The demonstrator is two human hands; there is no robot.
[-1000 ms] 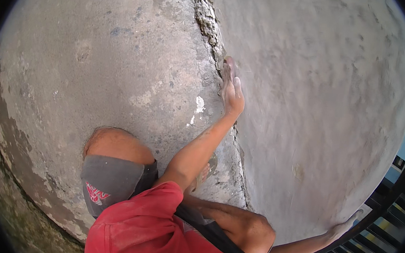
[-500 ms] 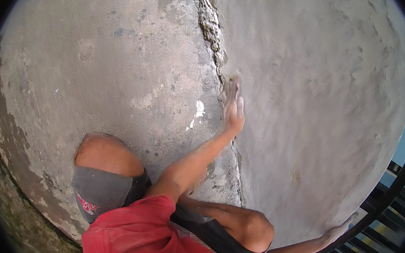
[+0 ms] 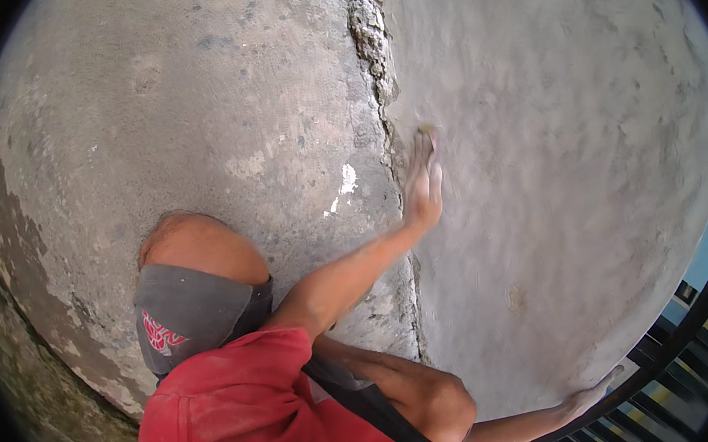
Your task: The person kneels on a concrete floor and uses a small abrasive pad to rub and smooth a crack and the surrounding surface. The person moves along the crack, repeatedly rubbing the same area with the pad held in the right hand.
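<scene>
My left hand (image 3: 424, 185), dusted pale, reaches to the smooth grey plaster surface (image 3: 562, 147), just right of a rough crack (image 3: 371, 50). Its fingers lie long and close together, pressed on a small yellowish pad (image 3: 428, 130) that shows past the fingertips. Motion blurs the fingers, and most of the pad is hidden under them. Far to the right, my right hand (image 3: 593, 395) rests at the rim of the plaster beside the black railing. Its fingers are stretched out, grey with dust, and I see nothing in them.
Older, stained concrete (image 3: 170, 112) lies left of the crack, with a white patch (image 3: 347, 180). The black barred railing (image 3: 647, 432) curves along the right. My bent knees (image 3: 439, 405) are close below. A mossy strip (image 3: 22, 360) runs along the lower left.
My left hand has slid slightly right, off the crack and onto the smooth plaster, the yellowish pad moving with it. My right hand stays by the railing.
</scene>
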